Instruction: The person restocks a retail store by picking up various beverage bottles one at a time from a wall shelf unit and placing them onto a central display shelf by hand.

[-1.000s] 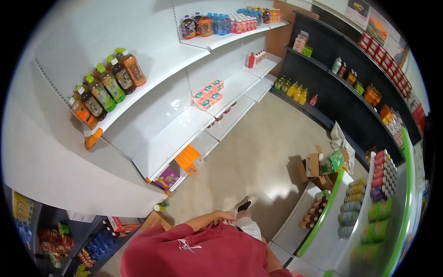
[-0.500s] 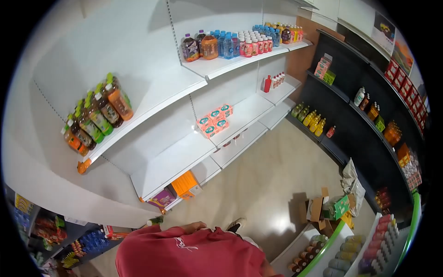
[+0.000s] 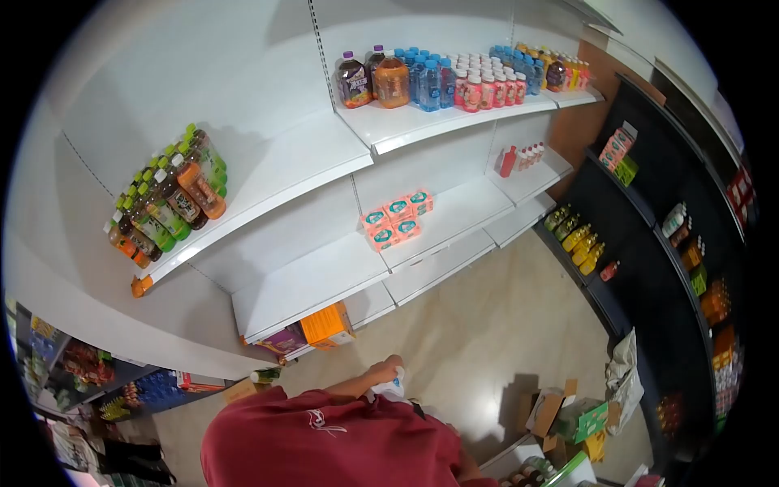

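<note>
My left hand (image 3: 392, 367) is in front of my red shirt at the bottom centre, its fingers closed around a small white item with blue marks (image 3: 398, 380). The item is partly hidden by the hand and too small to name. Nearest ahead of it stands an orange box (image 3: 327, 326) on the lowest shelf, beside a purple box. Pink packs with teal labels (image 3: 395, 221) are stacked on the middle shelf above. My right hand is out of sight; only a bit of that arm shows at the bottom edge.
Bottled drinks (image 3: 166, 199) line the upper white shelf (image 3: 284, 174) at left, with more bottles (image 3: 438, 81) further right. Dark shelving (image 3: 649, 268) runs along the right. Opened cartons (image 3: 560, 414) and a pale plastic bag (image 3: 625, 373) lie on the floor at lower right.
My left hand has lifted forward and right from my body, and the white and blue item now shows in it. The view has shifted, so the right-hand shelves sit further right.
</note>
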`<state>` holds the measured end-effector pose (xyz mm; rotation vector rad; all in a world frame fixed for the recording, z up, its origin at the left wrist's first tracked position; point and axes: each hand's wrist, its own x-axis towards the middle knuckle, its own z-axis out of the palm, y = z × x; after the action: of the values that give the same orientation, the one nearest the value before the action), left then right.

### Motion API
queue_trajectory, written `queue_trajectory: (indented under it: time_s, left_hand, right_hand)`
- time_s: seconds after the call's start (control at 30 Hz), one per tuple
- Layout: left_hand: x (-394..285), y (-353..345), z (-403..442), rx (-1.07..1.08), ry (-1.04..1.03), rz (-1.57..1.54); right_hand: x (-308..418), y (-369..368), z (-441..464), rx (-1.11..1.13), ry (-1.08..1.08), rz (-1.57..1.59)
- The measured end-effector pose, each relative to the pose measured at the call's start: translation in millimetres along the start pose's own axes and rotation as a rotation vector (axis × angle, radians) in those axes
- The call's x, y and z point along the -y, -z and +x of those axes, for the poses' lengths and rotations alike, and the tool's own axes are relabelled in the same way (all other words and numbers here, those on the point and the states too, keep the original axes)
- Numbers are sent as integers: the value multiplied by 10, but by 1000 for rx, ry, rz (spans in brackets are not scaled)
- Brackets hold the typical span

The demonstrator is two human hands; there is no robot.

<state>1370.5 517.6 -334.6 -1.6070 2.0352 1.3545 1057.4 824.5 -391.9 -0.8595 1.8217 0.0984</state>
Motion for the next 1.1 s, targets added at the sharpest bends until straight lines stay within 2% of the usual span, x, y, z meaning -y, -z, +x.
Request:
queue_trajectory:
  time_s: [0.07,0.17,0.27,0.3,0.33,0.37,0.4,0.43,0.5,0.53,0.57,0.63,0.67,0.7,0.77,0.83,0.93,1.03,1.1]
  left_hand:
    - [152,-21,250,-8,-9,9]
    - [264,169,291,-61,-106,-416]
    - [197,507,357,-118,-230,-846]
    - [111,687,492,-141,-283,-988]
    - [-40,964,925,-65,-247,-578]
    - [-190,1298,1387,5,-207,-169]
    - [-318,1577,1586,-25,-245,-311]
    - [-450,1837,1727,-53,-280,-455]
    - [-1061,2672,1498,-316,-522,-535]
    - [-1409,3127,1270,-396,-643,-607]
    - [-1712,3590,1039,-476,-764,-671]
    - [-2090,4387,642,-392,-872,-859]
    - [-2168,4713,515,-407,-911,-910]
    - [-2208,4998,441,-422,-948,-963]
    - [-2261,5520,419,-581,-1029,-1067]
    - [-2255,5983,565,-874,-977,-1073]
    - [-2335,6548,778,-1083,-799,-1120]
    - [-2366,6889,1235,-1268,-665,-888]
    - [-2216,7123,1601,-1150,-759,-821]
  right_hand:
    - [125,234,182,43,38,-90]
    - [563,561,732,103,221,-280]
    - [1204,958,1500,177,559,-579]
    - [1354,1147,1867,273,649,-695]
    - [1548,1350,2175,366,748,-796]
    - [1976,1362,2590,264,543,-875]
    - [2420,1707,2485,79,738,-665]
    - [2868,1933,2608,-53,838,-542]
    - [4280,2634,2191,-136,907,-485]
    - [4843,2889,2069,-280,1084,-391]
    - [5448,3243,1870,-240,1133,-367]
    - [6496,3846,839,-248,1375,94]
    - [6898,4049,698,-318,1495,246]
    - [7237,4297,442,-271,1551,360]
    - [7770,4643,311,-298,1658,423]
    - [8212,4784,191,-374,1648,504]
    - [8768,4847,213,-459,1740,586]
    - [9131,4926,376,-537,1791,500]
    - [9315,4912,538,-605,1814,472]
